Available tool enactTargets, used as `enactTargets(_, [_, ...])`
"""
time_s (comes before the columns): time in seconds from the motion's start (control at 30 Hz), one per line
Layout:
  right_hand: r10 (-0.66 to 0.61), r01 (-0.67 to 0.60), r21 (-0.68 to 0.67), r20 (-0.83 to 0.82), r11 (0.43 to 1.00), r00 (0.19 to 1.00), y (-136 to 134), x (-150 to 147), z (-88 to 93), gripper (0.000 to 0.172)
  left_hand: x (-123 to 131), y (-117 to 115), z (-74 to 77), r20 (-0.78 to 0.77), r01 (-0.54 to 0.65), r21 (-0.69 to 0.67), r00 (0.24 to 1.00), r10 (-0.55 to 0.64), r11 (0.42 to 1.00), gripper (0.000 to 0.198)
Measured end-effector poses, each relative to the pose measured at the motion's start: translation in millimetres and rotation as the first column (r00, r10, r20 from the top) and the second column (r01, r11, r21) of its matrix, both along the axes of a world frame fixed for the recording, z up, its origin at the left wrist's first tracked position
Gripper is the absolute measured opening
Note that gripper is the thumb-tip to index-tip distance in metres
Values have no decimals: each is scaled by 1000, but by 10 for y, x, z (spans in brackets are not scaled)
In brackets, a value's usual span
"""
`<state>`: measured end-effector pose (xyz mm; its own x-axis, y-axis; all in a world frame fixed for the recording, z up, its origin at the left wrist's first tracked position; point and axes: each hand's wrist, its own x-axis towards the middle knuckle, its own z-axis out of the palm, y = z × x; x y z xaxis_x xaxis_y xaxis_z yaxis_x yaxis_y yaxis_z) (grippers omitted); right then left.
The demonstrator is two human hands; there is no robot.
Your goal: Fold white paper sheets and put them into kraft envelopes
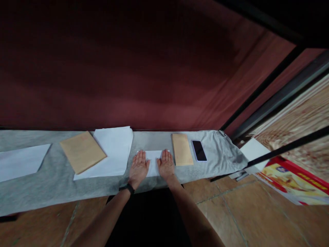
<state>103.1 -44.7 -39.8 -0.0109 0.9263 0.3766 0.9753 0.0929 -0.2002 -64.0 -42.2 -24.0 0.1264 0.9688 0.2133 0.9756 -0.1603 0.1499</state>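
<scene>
A small folded white sheet of paper [153, 158] lies on the grey cloth [51, 185] that covers the work surface. My left hand [139, 167] rests flat on its left edge, fingers stretched out and together. My right hand [166, 163] lies flat on its right edge in the same way. Both palms face down and nothing is gripped. A black band sits on my left wrist.
A stack of white sheets [113, 151] with a brown envelope [82, 151] on it lies to the left, and another white sheet [20, 161] at the far left. A narrow brown envelope [182, 149] and a black phone [199, 150] lie to the right. A dark red wall stands behind.
</scene>
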Motion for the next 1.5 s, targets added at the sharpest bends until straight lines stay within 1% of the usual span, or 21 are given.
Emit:
enactTargets(0.13, [-5,5,-8,-6,1000,1000,-2,0,58,60,-30,-74,-3,28,11,20,1000,-11,1000,66])
enactTargets(0.23, [-8,8,-24,-11,1000,1000,-80,-55,127,59,-39,-103,-5,39,15,25,999,-16,1000,66])
enactTargets(0.27, [15,-15,-28,-12,999,1000,-128,-91,143,58,-41,-107,-2,40,18,24,999,-19,1000,66])
enactTargets(0.37, [152,-152,-41,-10,987,988,-313,-214,153,54,-43,-115,16,44,27,17,999,-28,999,63])
enactTargets(0.4, [177,-177,-42,-10,983,984,-374,-246,147,53,-42,-117,24,44,31,17,999,-31,999,63])
enactTargets(0.43, [182,-182,-39,-10,982,983,-428,-266,137,54,-41,-119,33,45,31,18,998,-32,999,62])
enactTargets(0.5, [151,-151,-22,-9,988,988,-508,-263,115,58,-40,-122,44,50,34,19,998,-35,999,62])
enactTargets(0.6, [109,-109,14,2,994,994,-582,-159,84,61,-55,-124,35,59,41,16,997,-42,999,64])
enactTargets(0.77, [93,-95,61,37,994,995,-742,93,23,63,-127,-184,-25,76,48,27,996,-50,998,72])
enactTargets(0.87, [87,-90,85,41,992,995,-869,205,-3,64,-169,-291,-45,85,60,45,994,-64,997,74])
enactTargets(1.03, [87,-91,89,47,992,995,-1044,328,0,65,-231,-537,-72,111,80,106,990,-92,991,75])
enactTargets(1.17, [42,-43,71,13,997,999,-1124,415,25,62,-314,-705,-96,129,99,123,985,-115,987,75])
enactTargets(1.23, [17,-16,56,-18,998,1000,-1132,452,60,58,-338,-766,-73,126,103,124,985,-118,987,75])
enactTargets(1.3, [-13,15,34,-52,999,999,-1116,461,121,54,-306,-814,-16,121,77,130,988,-93,989,73])
enactTargets(1.37, [-31,32,12,-70,999,997,-1083,418,199,51,-197,-852,62,108,70,134,991,-85,988,69])
enactTargets(1.4, [-20,20,1,-71,1000,997,-1066,374,235,51,-117,-869,98,96,90,131,990,-103,987,66])
enactTargets(1.43, [8,-9,-12,-67,1000,998,-1053,318,265,50,-27,-885,126,83,148,113,984,-157,983,63])
enactTargets(1.5, [109,-112,-46,-58,993,992,-1047,188,290,50,151,-918,149,66,251,67,965,-255,966,59])
